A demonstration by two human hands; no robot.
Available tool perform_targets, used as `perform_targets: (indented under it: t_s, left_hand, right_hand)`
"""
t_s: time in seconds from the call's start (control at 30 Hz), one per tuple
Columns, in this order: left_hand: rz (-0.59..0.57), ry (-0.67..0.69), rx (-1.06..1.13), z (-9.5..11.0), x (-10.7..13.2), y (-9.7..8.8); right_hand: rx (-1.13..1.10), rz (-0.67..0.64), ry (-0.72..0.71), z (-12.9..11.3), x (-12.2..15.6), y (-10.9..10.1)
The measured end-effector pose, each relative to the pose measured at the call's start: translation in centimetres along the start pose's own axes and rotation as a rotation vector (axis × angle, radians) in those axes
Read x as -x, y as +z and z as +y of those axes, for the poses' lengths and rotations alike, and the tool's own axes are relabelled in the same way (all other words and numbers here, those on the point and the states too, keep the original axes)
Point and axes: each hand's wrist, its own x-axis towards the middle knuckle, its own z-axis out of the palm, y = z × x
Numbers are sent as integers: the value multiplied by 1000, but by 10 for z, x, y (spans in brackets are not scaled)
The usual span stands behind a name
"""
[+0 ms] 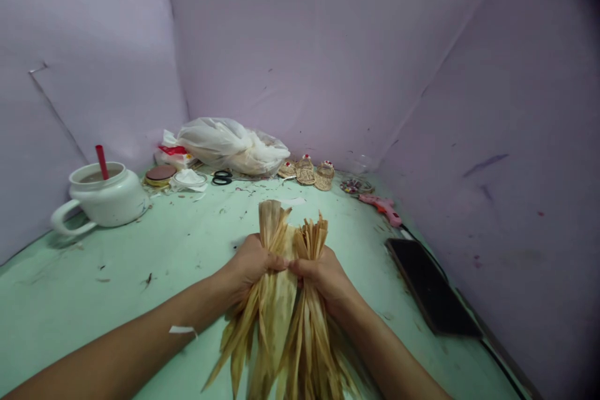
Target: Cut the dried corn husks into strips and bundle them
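My left hand is closed around a bundle of dried, straw-coloured husk strips. A second bunch of the same dried husks is gripped in my right hand. Both thumbs point inward and nearly meet between the bunches, where a broad, pale strip hangs down. The trimmed upper ends stick up above my fists, while the long loose ends fan out below toward me. Most of my fingers are hidden behind the husks.
On the left stands a white mug-like pot with a red stick. Along the back lie a white plastic bag, black-handled scissors and small woven slippers. A pink glue gun and a dark phone-like slab are at right.
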Motion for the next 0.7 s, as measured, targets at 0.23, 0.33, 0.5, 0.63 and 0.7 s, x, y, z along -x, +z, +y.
perform_targets:
  t_s: [0.23,0.33,0.5,0.63,0.7]
  left_hand:
    - [-11,30,9,-5,-3,-1]
    - [-104,6,93,1,-2,-1]
    - [-23,-54,112,16,-5,-8]
    - [109,-106,39,30,-12,-22]
    - [142,-101,35,39,-15,-28]
  right_hand:
    - [-156,-70,-34,-2,7,4]
    - [-244,-113,31,-5,5,-2]
    - [-342,-27,246,-16,-4,-22]
    - [-434,-109,390,-34,-9,-49]
    - [-498,-165,323,-44,-8,-65]
